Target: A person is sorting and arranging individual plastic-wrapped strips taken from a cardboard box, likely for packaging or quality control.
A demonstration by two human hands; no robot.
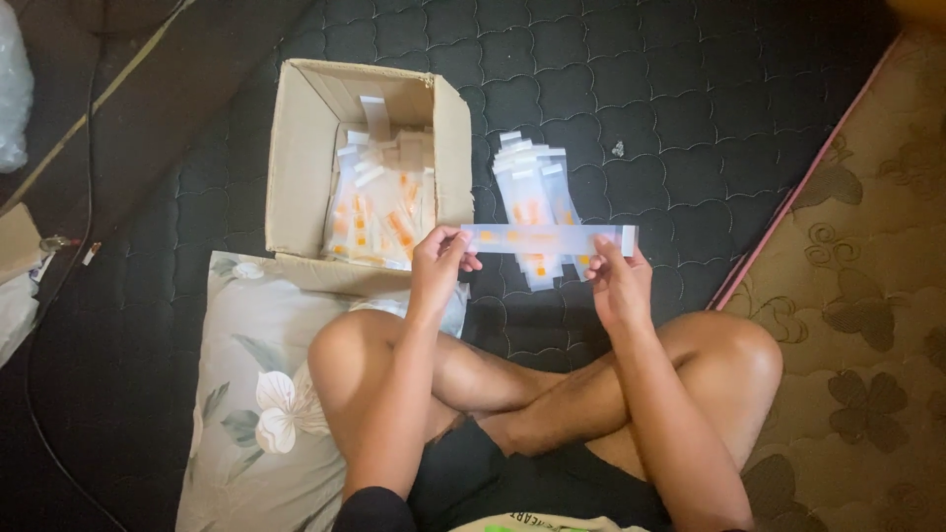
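Note:
I sit cross-legged and hold a long clear plastic sleeve (548,239) with orange print flat between both hands. My left hand (439,264) pinches its left end, and my right hand (617,280) grips it near the right end, below a white strip. Just beyond the sleeve lies a fanned stack of similar sleeves (532,192) on the dark quilted mattress (670,108). An open cardboard box (296,167) holding several more sleeves stands to the left of my left hand.
A floral pillow (251,394) lies under my left knee. A brown patterned mattress (867,325) borders the right side. A black cable (87,158) runs down the left, near a plastic bag (14,89).

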